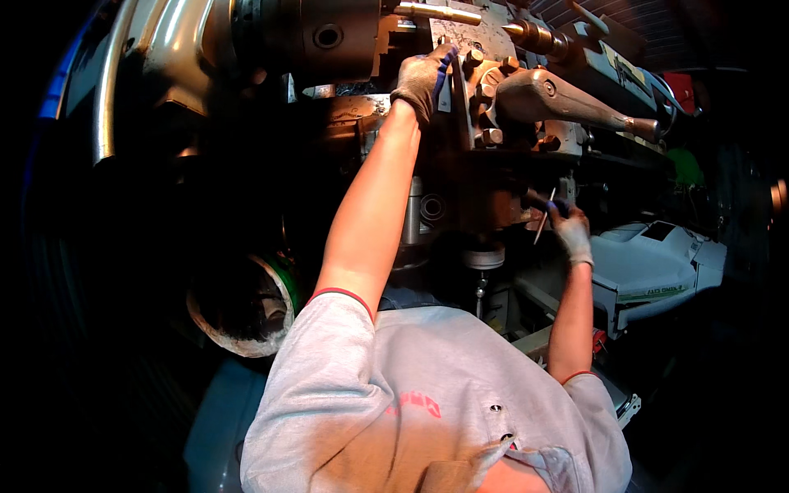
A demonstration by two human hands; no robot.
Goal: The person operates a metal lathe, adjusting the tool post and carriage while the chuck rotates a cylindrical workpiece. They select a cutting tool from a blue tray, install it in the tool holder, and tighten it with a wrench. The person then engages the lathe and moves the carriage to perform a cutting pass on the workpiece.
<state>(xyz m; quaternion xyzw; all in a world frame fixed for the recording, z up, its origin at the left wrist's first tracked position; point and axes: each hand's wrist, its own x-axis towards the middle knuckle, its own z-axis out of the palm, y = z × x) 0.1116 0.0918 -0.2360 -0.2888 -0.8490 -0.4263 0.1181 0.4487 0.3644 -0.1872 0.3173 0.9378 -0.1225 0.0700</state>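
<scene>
From the head view, we see a dark workshop: round bucket at lower left, white casing at right. At upper centre, the tool post is worn, bolt-studded metal; its smooth, tapering lever points right, slightly toward us. Our gloved left hand is at its left side; our blurred right hand meets a pale, slanting stick. We cannot tell whether either hand's fingers are clamped.
</scene>
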